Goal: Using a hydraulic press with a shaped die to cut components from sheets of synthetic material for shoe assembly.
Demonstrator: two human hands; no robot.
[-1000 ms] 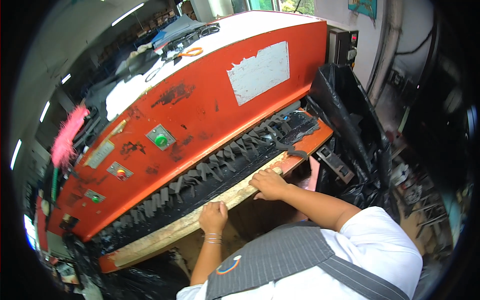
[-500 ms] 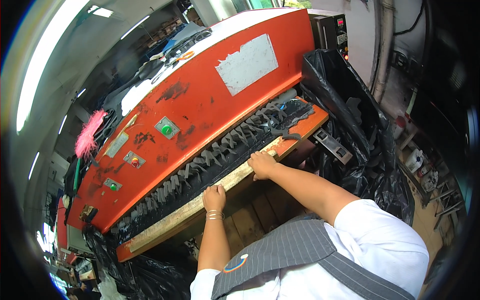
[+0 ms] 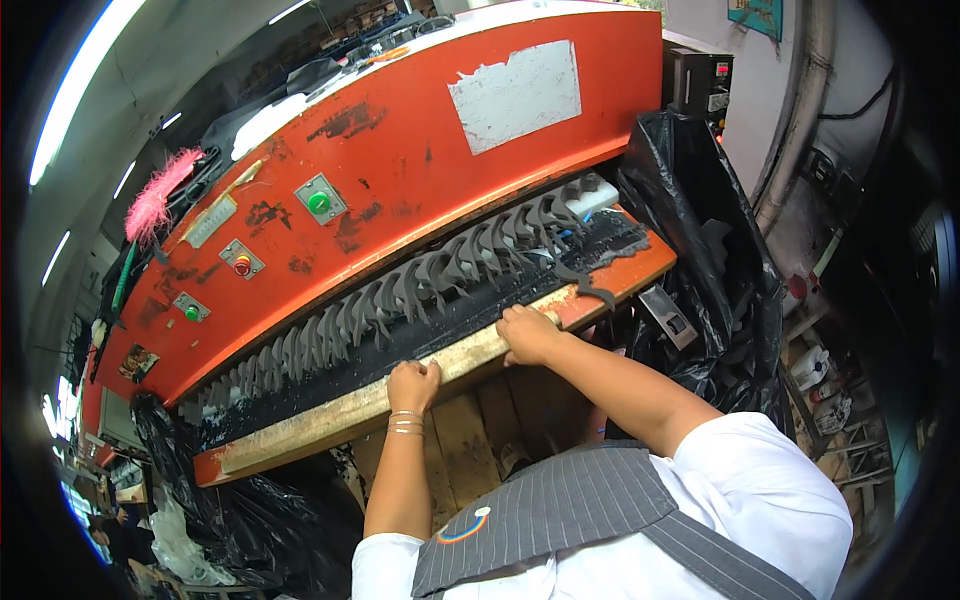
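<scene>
My left hand, with bracelets at its wrist, is closed over a worn, pale wooden bar along the front edge of a large red machine. Farther right along the same bar, my right hand also grips it, fingers curled over the top. Beyond the bar runs a black bed. Wavy, dark grey foam-like strips come out in a dense row from the slot under the red front. A loose curved grey strip hangs over the bar side at the right end.
Black plastic bags hang at the right and lower left of the machine. Green and red push buttons sit on its front. A pink feathery duster stands at the left. Wooden planks lie below.
The grey strips reach farther out of the slot toward me, and a white slab edge shows at the right end. Both hands keep their grip; the view has shifted.
</scene>
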